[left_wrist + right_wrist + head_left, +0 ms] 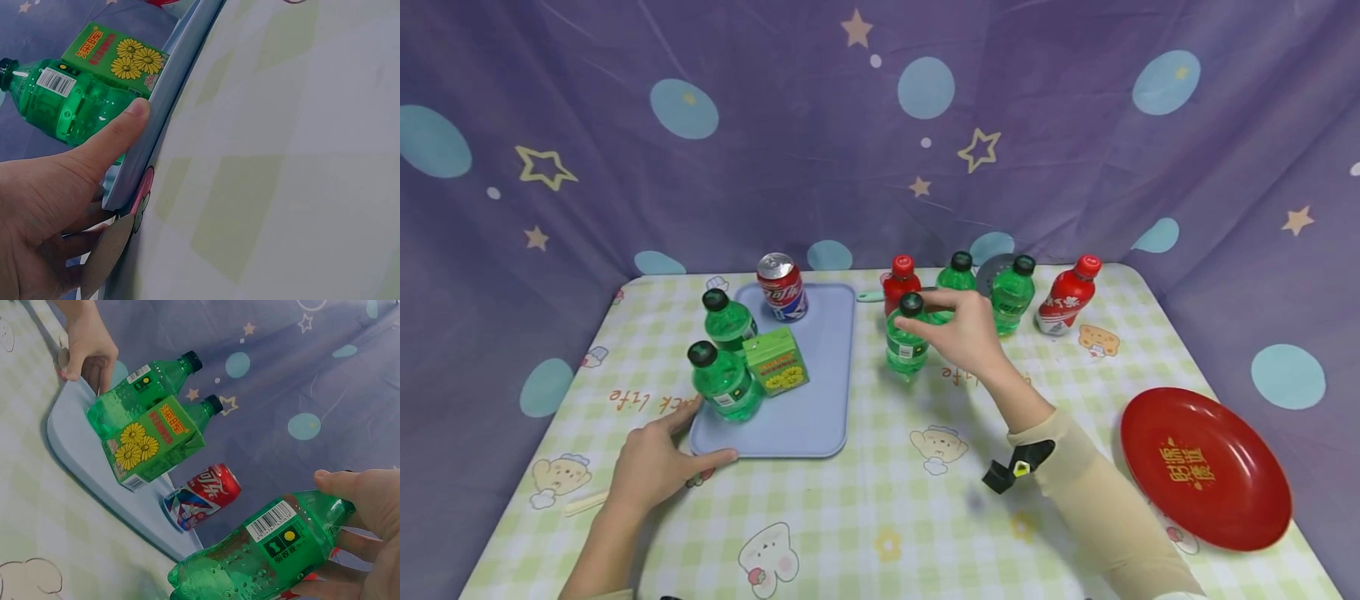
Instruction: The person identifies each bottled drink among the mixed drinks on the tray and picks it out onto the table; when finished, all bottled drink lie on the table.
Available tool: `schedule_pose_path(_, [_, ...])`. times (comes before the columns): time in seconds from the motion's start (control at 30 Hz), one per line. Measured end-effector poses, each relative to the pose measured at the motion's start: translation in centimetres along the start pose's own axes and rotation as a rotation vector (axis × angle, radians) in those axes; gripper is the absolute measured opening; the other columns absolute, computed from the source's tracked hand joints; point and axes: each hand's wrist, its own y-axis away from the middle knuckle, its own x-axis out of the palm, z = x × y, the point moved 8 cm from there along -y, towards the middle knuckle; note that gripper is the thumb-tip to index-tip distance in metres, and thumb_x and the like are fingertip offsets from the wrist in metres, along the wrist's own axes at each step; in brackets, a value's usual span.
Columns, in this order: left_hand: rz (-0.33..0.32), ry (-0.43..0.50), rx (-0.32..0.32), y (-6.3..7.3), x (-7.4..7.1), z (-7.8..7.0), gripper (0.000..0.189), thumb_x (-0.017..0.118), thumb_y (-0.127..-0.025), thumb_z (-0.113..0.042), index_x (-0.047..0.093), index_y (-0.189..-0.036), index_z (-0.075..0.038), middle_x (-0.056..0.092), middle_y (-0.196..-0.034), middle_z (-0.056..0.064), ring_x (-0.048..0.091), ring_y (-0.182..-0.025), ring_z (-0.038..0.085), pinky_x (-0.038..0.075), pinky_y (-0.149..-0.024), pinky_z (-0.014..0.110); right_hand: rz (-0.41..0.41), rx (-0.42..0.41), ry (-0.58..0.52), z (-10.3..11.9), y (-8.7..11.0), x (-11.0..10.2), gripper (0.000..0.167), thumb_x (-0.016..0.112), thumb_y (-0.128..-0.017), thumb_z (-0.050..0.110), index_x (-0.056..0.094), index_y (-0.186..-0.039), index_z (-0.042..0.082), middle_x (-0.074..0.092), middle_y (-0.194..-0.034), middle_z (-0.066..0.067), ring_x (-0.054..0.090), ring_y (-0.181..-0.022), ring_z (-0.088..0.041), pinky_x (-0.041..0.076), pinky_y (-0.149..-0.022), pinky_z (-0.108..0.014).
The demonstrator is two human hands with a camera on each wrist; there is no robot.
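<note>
By its neck, my right hand (966,333) holds a green soda bottle (907,346) with a black cap, upright to the right of the tray. In the right wrist view the thumb and fingers are round the upper part of this bottle (262,550). My left hand (651,467) grips the near left corner of the light blue tray (823,417), thumb (128,125) along its front rim. On the tray stand two more green bottles (726,383), a green drink carton (777,362) with yellow flowers, and a red and blue soda can (782,287).
Behind my right hand are a red-capped bottle (901,279), two green bottles (1012,296) and a dark round pan (992,271). A red and white bottle (1067,296) stands farther right. A red oval plate (1240,475) lies at the table's right side.
</note>
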Motion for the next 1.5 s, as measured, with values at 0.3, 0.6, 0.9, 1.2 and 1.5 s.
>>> schedule_pose_path(0.3, [0.004,0.003,0.000,0.0,0.1,0.0,0.114,0.096,-0.065,-0.064,0.057,-0.150,0.001,0.060,-0.141,0.035,0.064,-0.122,0.058,0.057,-0.090,0.067,0.006,0.014,0.019,-1.0,-0.1,0.4,0.043,0.093,-0.084,0.034,0.083,-0.121,0.015,0.082,-0.120,-0.006,0.077,-0.109,-0.023,0.063,-0.085,-0.043])
schedule_pose_path(0.6, [-0.011,0.003,0.012,0.1,0.0,-0.1,0.114,0.097,-0.065,-0.063,0.058,-0.150,0.002,0.062,-0.139,0.034,0.065,-0.122,0.057,0.057,-0.090,0.067,0.005,0.005,0.020,-1.4,0.0,0.8,0.045,0.094,-0.083,0.035,0.083,-0.121,0.014,0.081,-0.122,-0.007,0.077,-0.109,-0.023,0.064,-0.086,-0.043])
schedule_pose_path(0.9, [-0.009,0.005,0.007,0.0,0.1,0.0,0.114,0.097,-0.065,-0.063,0.057,-0.150,0.002,0.061,-0.140,0.034,0.064,-0.124,0.057,0.057,-0.092,0.067,0.011,-0.003,0.023,-1.7,0.1,1.2,0.049,0.094,-0.083,0.033,0.081,-0.123,0.009,0.079,-0.127,-0.010,0.078,-0.111,-0.026,0.065,-0.089,-0.045])
schedule_pose_path(1.2, [-0.006,0.001,0.009,0.0,0.0,-0.1,0.114,0.096,-0.065,-0.063,0.057,-0.150,0.002,0.061,-0.140,0.034,0.064,-0.122,0.057,0.057,-0.092,0.067,0.016,-0.029,0.025,-1.6,0.0,1.2,0.046,0.093,-0.084,0.032,0.082,-0.122,0.010,0.080,-0.125,-0.009,0.078,-0.110,-0.026,0.065,-0.088,-0.045])
schedule_pose_path(1.5, [-0.003,-0.004,0.007,0.0,0.1,0.1,0.114,0.096,-0.065,-0.064,0.057,-0.150,0.001,0.061,-0.140,0.034,0.064,-0.123,0.057,0.057,-0.091,0.067,0.067,-0.021,0.021,-1.4,-0.1,1.2,0.048,0.091,-0.086,0.032,0.080,-0.126,0.008,0.077,-0.130,-0.013,0.076,-0.117,-0.030,0.062,-0.095,-0.054])
